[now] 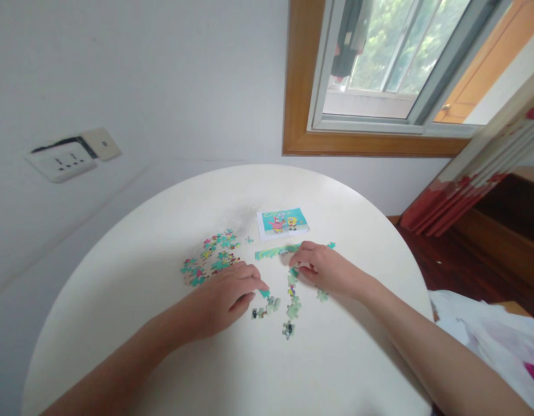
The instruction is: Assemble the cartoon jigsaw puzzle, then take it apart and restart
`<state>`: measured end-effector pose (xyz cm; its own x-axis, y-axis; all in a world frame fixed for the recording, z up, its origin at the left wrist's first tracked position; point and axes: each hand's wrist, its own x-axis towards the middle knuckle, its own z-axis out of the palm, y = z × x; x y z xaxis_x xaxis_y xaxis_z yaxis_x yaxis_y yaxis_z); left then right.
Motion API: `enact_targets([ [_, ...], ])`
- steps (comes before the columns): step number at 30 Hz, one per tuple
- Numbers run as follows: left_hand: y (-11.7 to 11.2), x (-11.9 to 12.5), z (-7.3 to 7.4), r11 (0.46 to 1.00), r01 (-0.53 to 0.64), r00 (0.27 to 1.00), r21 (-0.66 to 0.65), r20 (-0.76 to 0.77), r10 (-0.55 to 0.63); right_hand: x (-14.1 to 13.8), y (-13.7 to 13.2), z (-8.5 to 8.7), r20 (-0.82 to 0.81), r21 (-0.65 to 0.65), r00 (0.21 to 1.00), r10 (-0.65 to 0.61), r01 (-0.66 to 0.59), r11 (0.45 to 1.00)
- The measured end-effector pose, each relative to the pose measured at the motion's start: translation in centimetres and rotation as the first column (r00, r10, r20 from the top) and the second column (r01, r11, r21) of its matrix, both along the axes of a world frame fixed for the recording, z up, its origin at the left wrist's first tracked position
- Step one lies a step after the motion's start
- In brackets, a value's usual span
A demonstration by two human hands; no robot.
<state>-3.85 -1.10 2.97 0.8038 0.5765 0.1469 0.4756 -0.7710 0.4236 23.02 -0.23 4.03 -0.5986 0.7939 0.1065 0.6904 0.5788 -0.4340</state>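
Observation:
My left hand [234, 289] rests low over the table with its index finger stretched out and the thumb apart. That fingertip touches a teal puzzle piece [265, 294]. Just below lie joined pale pieces [273, 304]. My right hand [314, 261] is closed in a pinch at a teal puzzle piece [294, 271], partly hidden by the fingers. Under and left of it runs an assembled puzzle strip [269, 253]. A short column of pale green pieces [294, 307] stretches towards me, and a dark-marked piece [288, 330] lies nearest.
A heap of loose puzzle pieces [215, 257] spreads beyond my left hand. The cartoon reference picture [284, 223] lies behind the strip. Single pieces sit right of my right hand, one pale piece [322, 295] among them. The round white table [119, 323] stands against the wall.

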Motion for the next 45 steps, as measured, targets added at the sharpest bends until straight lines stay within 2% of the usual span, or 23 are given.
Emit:
enact_targets([
  [4, 0.1, -0.1, 0.2, 1.0, -0.008, 1.0, 0.001, 0.02, 0.008, -0.1, -0.3, 0.2, 0.116, -0.004, 0.982, -0.146, 0.147, 0.989],
  [7, 0.2, -0.1, 0.4, 0.998, -0.056, 0.998, 0.016, 0.019, 0.056, -0.5, -0.3, -0.1, 0.156, -0.009, 0.97, -0.184, 0.187, 0.982],
  [11, 0.4, -0.3, 0.7, 0.995, -0.088, 0.996, 0.042, 0.002, 0.088, -1.1, -0.2, -0.8, 0.097, -0.03, 0.986, -0.138, 0.141, 0.99],
  [18, 0.8, -0.5, 0.1, 0.995, -0.087, 0.996, 0.057, 0.02, 0.086, -1.1, 0.2, -1.8, -0.062, -0.034, 0.998, -0.004, 0.002, 0.999],
  [22, 0.9, -0.5, 0.1, 0.994, -0.098, 0.995, 0.055, 0.032, 0.097, -0.8, 0.1, -1.5, -0.029, 0.025, 0.999, -0.039, 0.04, 0.999],
  [26, 0.9, -0.5, 0.1, 0.993, -0.1, 0.995, 0.066, 0.029, 0.099, -0.5, 0.2, -1.2, 0.02, 0.007, 0.998, -0.053, 0.053, 0.999],
  [30, 1.0, -0.4, -0.3, 0.992, -0.086, 0.996, 0.088, 0.035, 0.083, -1.0, 0.5, -1.8, -0.019, 0.027, 1.0, -0.023, 0.023, 0.999],
  [34, 1.1, -0.2, -0.8, 0.99, -0.088, 0.995, 0.106, 0.052, 0.083, -2.3, 0.6, -2.7, -0.066, 0.042, 0.997, -0.043, 0.045, 0.998],
  [38, 1.2, -0.1, -1.2, 0.977, -0.162, 0.986, 0.139, 0.053, 0.156, -3.5, 0.3, -3.0, -0.112, 0.046, 0.988, -0.103, 0.108, 0.993],
  [42, 1.7, -0.5, -1.6, 0.939, -0.293, 0.956, 0.18, 0.083, 0.282, -4.4, -0.2, -2.9, -0.121, 0.043, 0.983, -0.139, 0.145, 0.989],
  [45, 2.1, -0.8, -2.0, 0.913, -0.344, 0.939, 0.219, 0.11, 0.327, -5.1, -0.3, -2.9, -0.123, 0.049, 0.978, -0.167, 0.174, 0.983],
])
